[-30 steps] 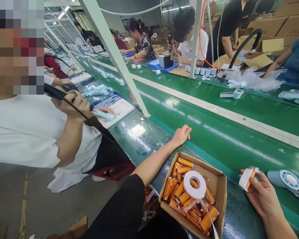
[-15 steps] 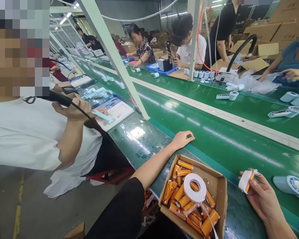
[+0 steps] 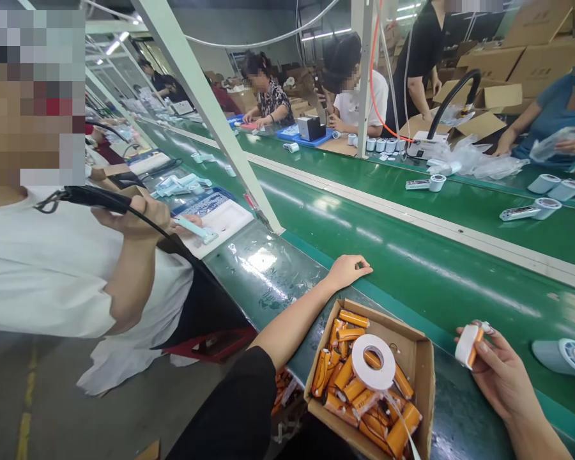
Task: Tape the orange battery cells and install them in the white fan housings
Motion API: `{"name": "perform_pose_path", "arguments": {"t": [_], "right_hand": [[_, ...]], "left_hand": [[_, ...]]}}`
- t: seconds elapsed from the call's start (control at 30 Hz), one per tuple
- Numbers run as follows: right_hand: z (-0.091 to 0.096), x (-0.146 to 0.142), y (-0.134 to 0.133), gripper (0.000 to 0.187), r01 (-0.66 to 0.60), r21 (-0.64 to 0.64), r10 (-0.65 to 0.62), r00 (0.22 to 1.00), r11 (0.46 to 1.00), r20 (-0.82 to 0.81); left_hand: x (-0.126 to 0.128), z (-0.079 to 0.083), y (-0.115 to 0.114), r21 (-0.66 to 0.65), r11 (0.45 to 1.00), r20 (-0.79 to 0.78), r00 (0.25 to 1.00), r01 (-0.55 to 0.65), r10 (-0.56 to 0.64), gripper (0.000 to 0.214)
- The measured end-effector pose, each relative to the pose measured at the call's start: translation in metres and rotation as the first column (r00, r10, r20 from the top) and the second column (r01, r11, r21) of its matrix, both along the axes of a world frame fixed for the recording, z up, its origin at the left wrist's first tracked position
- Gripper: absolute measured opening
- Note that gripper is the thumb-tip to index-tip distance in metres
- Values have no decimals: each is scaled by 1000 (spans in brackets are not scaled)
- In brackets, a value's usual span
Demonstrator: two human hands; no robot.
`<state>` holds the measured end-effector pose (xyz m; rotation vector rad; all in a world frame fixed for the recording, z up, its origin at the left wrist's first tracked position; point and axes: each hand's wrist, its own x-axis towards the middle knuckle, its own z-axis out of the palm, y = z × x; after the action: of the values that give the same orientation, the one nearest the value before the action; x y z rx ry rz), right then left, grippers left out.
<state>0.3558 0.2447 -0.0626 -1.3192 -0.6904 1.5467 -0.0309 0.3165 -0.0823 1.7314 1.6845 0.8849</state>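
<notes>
Nearest, a cardboard box (image 3: 426, 390) sits on the tabletop (image 3: 268, 268), filled with orange cells (image 3: 345, 372), and a white tape roll (image 3: 364, 374) lies on top of them. Just right of the box, the right hand (image 3: 503, 377) pinches a wrapped cell (image 3: 466, 345) between thumb and fingers, above the tabletop. A pale fan (image 3: 563, 361) lies beside it at the frame's edge. Beyond the box, the left hand (image 3: 347, 271) rests at the edge of the green belt (image 3: 436, 275) with its fingers curled; whether it grips anything I cannot tell. Farther left, a co-worker (image 3: 52, 268) holds a black tool (image 3: 96, 198).
</notes>
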Motion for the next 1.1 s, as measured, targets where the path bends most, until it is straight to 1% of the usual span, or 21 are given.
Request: {"name": "perform_pose_path", "arguments": {"t": [0.23, 0.4, 0.67, 0.93, 1.1], "right_hand": [[8, -5, -1, 70, 28, -37, -28, 1000, 999, -11], [4, -3, -1, 68, 12, -24, -12, 1000, 1000, -3], [-3, 1, -1, 63, -31, 40, 31, 1000, 999, 7], [2, -2, -1, 66, -7, -4, 7, 1000, 1000, -9], [1, -1, -1, 64, -11, 6, 11, 1000, 1000, -6]], "left_hand": [[1, 3, -1, 2, 1000, 6, 1000, 10, -10, 24], [2, 4, -2, 2, 1000, 9, 1000, 12, -12, 24], [2, 4, -2, 8, 1000, -14, 1000, 9, -9, 23], [3, 7, -3, 4, 1000, -26, 1000, 13, -13, 22], [4, 8, -3, 2, 1000, -34, 999, 11, -10, 23]]}}
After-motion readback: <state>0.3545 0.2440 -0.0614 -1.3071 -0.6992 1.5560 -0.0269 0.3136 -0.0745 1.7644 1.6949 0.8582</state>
